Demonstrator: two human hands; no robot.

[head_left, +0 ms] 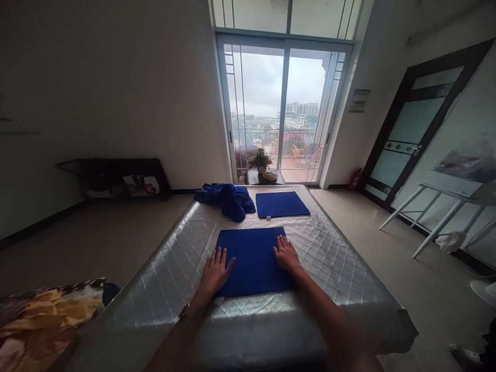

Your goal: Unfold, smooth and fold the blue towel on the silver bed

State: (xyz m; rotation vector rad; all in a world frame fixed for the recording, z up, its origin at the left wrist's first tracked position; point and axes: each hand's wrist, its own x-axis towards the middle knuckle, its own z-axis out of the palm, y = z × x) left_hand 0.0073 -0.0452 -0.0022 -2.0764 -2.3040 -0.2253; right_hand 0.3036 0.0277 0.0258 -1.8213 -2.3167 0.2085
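A folded blue cloth (251, 263) lies flat on the quilted silver cover (337, 263). The left hand (215, 272) rests at its left edge, the right hand (287, 254) at its right, both with fingers (218, 256) extended, released. Beyond it lie another folded cloth (282, 204) and crumpled blue fabric (234, 202).

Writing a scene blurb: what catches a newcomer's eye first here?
A flat blue cloth on the silvery quilted cover, left hand and right hand spread at its sides. Behind it lie a second flat cloth and, further left, a crumpled blue heap. Bright glass doors stand beyond, upper middle.
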